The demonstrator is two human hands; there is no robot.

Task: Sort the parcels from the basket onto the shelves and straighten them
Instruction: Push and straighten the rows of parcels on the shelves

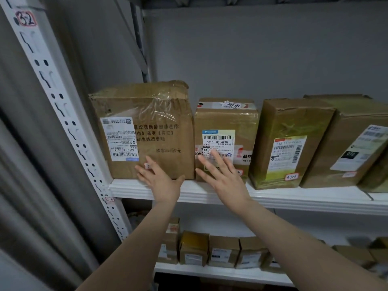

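A large brown taped carton [144, 122] stands at the left end of the white shelf [294, 199]. My left hand [159, 179] lies with straight fingers against its lower front face. Right beside it is a smaller brown parcel [226, 120] with a barcode label. My right hand [222, 175] presses flat on that parcel's front, fingers spread. Further right stand a tall narrow box [289, 141] and a wider box [352, 143], both angled. The basket is not in view.
A perforated white upright post [69, 127] labelled 3-2 borders the shelf on the left. The shelf below holds a row of several small brown parcels [222, 250]. Grey wall backs the shelf above the parcels.
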